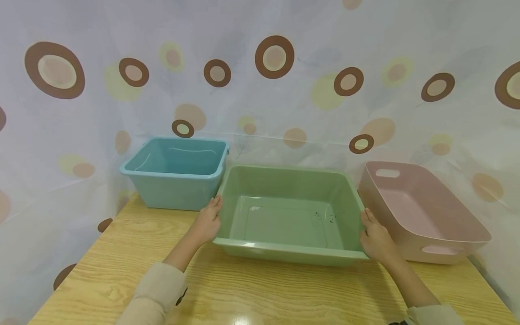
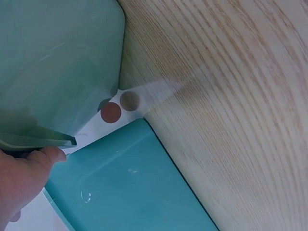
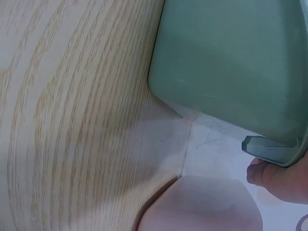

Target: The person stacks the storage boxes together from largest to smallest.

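Observation:
A wide green plastic basin (image 1: 292,253) is in the middle of the head view, its inside showing and a few small dark marks on its floor. My left hand (image 1: 209,221) grips its left rim, and my right hand (image 1: 375,237) holds the opposite rim. Beneath the turned-down lip, the left wrist view shows left-hand fingers (image 2: 48,156) curled against the basin's (image 2: 62,53) edge. Fingertips of the right hand (image 3: 281,180) likewise hook under the lip of the basin (image 3: 226,57) in the right wrist view.
A blue bin (image 1: 170,192) stands at the left, close beside the left hand. To the right, a pink basket (image 1: 414,248) with handle slots sits near the right hand. All are at a wood-grain table (image 1: 260,293), backed by a dotted curtain (image 1: 300,108).

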`<state>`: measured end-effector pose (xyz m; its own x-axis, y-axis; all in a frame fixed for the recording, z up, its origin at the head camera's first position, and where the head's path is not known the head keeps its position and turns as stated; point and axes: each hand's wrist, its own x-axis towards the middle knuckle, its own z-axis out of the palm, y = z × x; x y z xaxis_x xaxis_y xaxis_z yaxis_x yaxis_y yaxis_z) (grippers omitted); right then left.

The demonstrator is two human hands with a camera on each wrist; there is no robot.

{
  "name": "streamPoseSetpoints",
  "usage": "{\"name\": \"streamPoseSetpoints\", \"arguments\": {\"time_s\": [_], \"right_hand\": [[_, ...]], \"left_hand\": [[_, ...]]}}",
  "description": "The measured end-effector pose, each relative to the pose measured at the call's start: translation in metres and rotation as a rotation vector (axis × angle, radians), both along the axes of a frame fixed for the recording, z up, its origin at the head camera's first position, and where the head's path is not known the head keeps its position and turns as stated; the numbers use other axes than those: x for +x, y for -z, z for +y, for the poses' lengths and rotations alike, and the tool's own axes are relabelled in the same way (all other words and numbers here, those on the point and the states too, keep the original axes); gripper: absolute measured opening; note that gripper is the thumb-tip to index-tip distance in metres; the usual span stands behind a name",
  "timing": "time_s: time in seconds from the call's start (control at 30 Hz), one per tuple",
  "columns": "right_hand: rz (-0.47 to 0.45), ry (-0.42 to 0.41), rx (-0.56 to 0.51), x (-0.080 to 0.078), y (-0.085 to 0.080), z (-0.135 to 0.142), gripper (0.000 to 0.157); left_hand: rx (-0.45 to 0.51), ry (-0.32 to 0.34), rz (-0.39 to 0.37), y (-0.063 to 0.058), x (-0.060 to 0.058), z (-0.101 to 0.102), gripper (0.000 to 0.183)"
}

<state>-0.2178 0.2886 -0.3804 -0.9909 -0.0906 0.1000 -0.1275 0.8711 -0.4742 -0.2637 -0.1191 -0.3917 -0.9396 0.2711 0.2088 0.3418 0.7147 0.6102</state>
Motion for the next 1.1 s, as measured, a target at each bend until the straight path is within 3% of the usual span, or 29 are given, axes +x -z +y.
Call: {"name": "streamPoseSetpoints", "arguments": {"time_s": [1.1], "right_hand": [[0.001, 0.008, -0.008, 0.014, 0.0, -0.005, 0.054]], "left_hand": [[0.005, -0.004, -0.039, -0.001, 0.013, -0.003, 0.049]]}}
